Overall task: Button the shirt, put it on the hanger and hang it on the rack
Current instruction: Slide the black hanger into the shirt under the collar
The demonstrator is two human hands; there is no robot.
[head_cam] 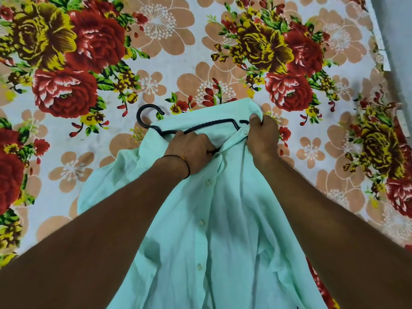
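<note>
A mint-green shirt (214,230) lies on the flowered bedsheet, its front buttoned with several white buttons down the placket. A black hanger (153,126) lies partly inside the collar opening, its hook sticking out to the left over the sheet. My left hand (191,150) grips the hanger's lower bar together with shirt fabric near the neck. My right hand (263,137) pinches the collar edge at the shirt's right shoulder, beside the hanger's right end. The rest of the hanger is hidden under the cloth.
The flowered bedsheet (156,52) covers the bed all around the shirt. At the far right runs the bed's edge with a grey floor or wall strip (396,30). No rack is in view.
</note>
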